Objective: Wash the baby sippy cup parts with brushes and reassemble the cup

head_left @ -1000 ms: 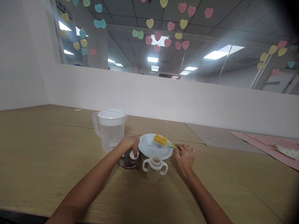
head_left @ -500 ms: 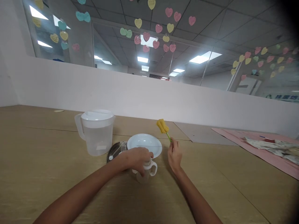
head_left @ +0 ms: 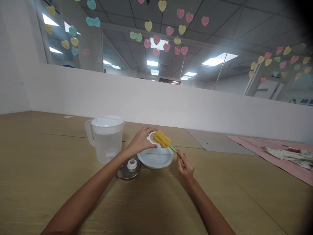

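My left hand (head_left: 140, 141) is wrapped round a baby bottle whose white rim (head_left: 152, 137) faces right, tilted above the white bowl (head_left: 156, 160). Most of the bottle's body is hidden by the fingers. My right hand (head_left: 186, 165) grips the green handle of a bottle brush (head_left: 162, 139). Its yellow sponge head is right at the bottle's mouth; I cannot tell whether the tip is inside. Below my left forearm, a white collar with a clear part (head_left: 132, 164) lies on a round metal plate (head_left: 127, 176).
A lidded clear pitcher (head_left: 107, 143) holding water stands left of the bowl. On the right, a pink cloth (head_left: 246, 147) carries a crumpled light cloth (head_left: 283, 154). A white wall (head_left: 171, 104) with a window above it closes off the table's back.
My left hand has lifted the bottle from the table up over the bowl and turned its mouth to the right. The brush has tipped leftward, its sponge now meeting the bottle's mouth.
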Tool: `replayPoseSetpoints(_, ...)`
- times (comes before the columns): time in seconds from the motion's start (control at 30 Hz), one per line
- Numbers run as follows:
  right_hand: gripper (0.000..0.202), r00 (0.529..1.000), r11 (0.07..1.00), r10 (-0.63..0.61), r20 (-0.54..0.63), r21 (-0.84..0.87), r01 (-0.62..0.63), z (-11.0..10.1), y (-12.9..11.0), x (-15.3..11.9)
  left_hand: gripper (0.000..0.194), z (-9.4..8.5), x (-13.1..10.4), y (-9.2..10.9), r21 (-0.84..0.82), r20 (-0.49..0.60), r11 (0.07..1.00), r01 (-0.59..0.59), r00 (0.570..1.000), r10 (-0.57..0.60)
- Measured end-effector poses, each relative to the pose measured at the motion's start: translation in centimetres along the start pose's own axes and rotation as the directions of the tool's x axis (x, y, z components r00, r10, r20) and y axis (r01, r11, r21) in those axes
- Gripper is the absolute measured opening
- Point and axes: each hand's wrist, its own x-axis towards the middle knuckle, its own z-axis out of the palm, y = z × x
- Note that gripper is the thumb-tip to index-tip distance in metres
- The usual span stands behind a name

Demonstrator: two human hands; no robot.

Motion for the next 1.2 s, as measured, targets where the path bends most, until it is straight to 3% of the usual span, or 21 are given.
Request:
replayPoseSetpoints(0.1,0.027,0.992,0.972,-0.127,-0.012,-0.202,0.122,-0.4,0.6,0.5,0.052,-0.3,0.1,-0.3,0.220,-0.026,0.974,-0.062,0.997,0.069)
replayPoseSetpoints(0.23,0.027,0.951,0.874,-0.308,-0.013,-0.400,0.277,-1.5,0.4,1.4,0.042,0.0,-0.4,0.4,0.464,0.054,0.872,-0.154,0.988,0.146)
replayPoseSetpoints(0.33,0.026,0.906,0.806,-0.417,0.079,-0.428,0.408,-1.9,-0.8,1.7,0.038,1.5,-1.2,1.2,0.566,0.188,0.779,-0.270,0.962,0.198)
replayPoseSetpoints(0.47,0.026,0.863,0.778,-0.477,0.165,-0.378,0.502,-1.4,-2.0,1.7,0.029,3.7,-1.6,1.4,0.560,0.352,0.696,-0.450,0.889,0.292)
replayPoseSetpoints(0.53,0.024,0.884,0.795,-0.447,0.136,-0.392,0.462,-1.2,-1.7,1.8,0.022,4.0,-1.4,1.0,0.593,0.334,0.663,-0.457,0.889,0.315)
replayPoseSetpoints(0.7,0.022,0.937,0.824,-0.325,0.128,-0.449,0.347,-1.5,0.7,1.8,0.031,2.8,-0.5,-1.0,0.701,0.183,0.643,-0.307,0.950,0.254)
replayPoseSetpoints(0.77,0.024,0.976,0.845,-0.176,0.131,-0.488,0.218,-1.6,1.5,1.9,0.032,2.0,-0.3,-1.8,0.720,0.139,0.654,-0.234,0.971,0.194)
replayPoseSetpoints(0.83,0.028,0.994,0.833,0.062,0.093,-0.554,0.000,-1.6,2.1,2.1,0.034,1.2,-0.2,-2.3,0.688,0.069,0.713,-0.134,0.990,0.120)
replayPoseSetpoints(0.9,0.033,0.939,0.759,0.328,0.099,-0.620,-0.200,-1.5,2.5,2.4,0.048,0.3,0.1,-2.5,0.554,-0.026,0.832,0.016,1.000,-0.002)
replayPoseSetpoints(1.0,0.035,0.734,0.688,0.592,0.333,-0.683,-0.245,-1.3,2.8,2.5,0.074,-0.8,0.4,-1.7,0.208,-0.074,0.939,0.276,0.961,-0.266)
replayPoseSetpoints(1.07,0.032,0.617,0.711,0.626,0.477,-0.674,-0.200,-1.0,2.7,2.3,0.074,-1.0,0.2,-0.5,0.028,0.017,0.937,0.350,0.937,-0.350)
replayPoseSetpoints(1.2,0.023,0.530,0.764,0.601,0.598,-0.625,-0.161,-0.2,2.1,1.6,0.069,0.1,-1.1,2.8,-0.061,0.248,0.969,0.240,0.944,-0.218)
